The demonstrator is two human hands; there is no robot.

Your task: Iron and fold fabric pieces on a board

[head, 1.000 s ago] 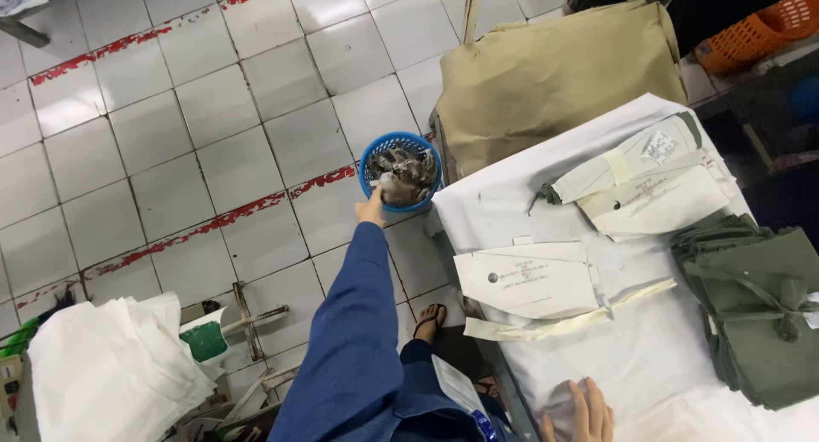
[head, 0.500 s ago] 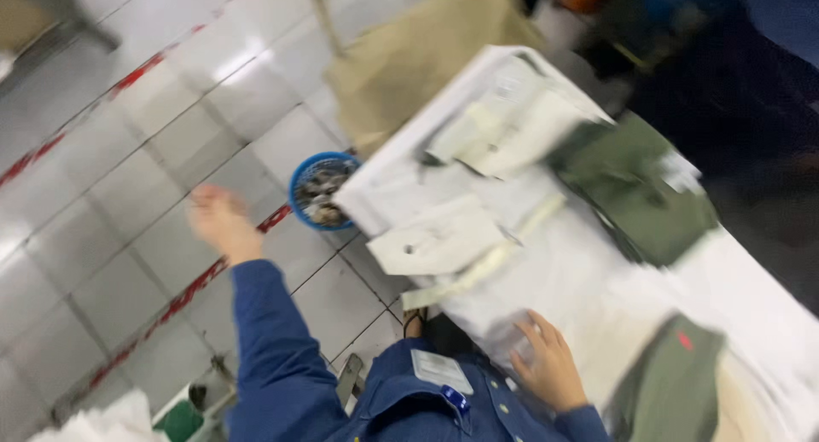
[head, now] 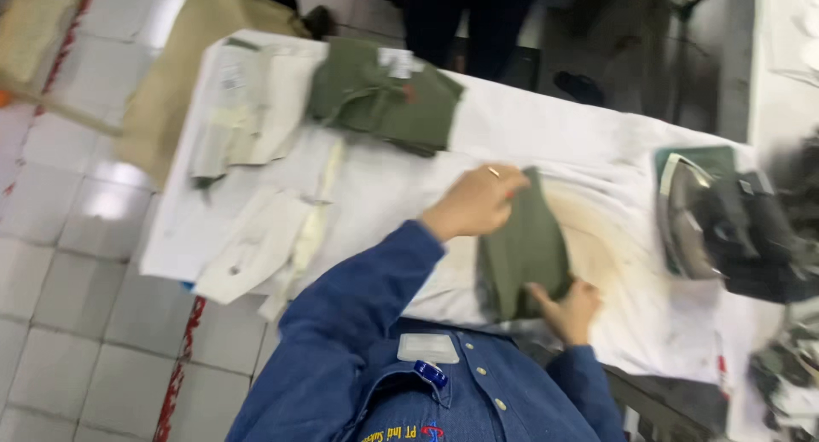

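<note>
An olive green fabric piece (head: 522, 250) lies on the white padded ironing table (head: 546, 143), right in front of me. My left hand (head: 473, 205), with a ring on one finger and a blue sleeve behind it, grips the piece's far edge. At the piece's near end, my right hand (head: 567, 310) pinches the lower corner. The cloth under the piece has a brownish stain.
An iron (head: 708, 220) rests on the table at the right. A folded green garment (head: 384, 92) lies at the far side, with cream fabric pieces (head: 256, 237) at the left end. A tan bag (head: 162, 101) stands on the tiled floor. Another person's legs (head: 461, 24) stand beyond the table.
My left hand pulled back from the blue basket on the floor and came onto the table. The view swung right, and both hands now hold the green piece.
</note>
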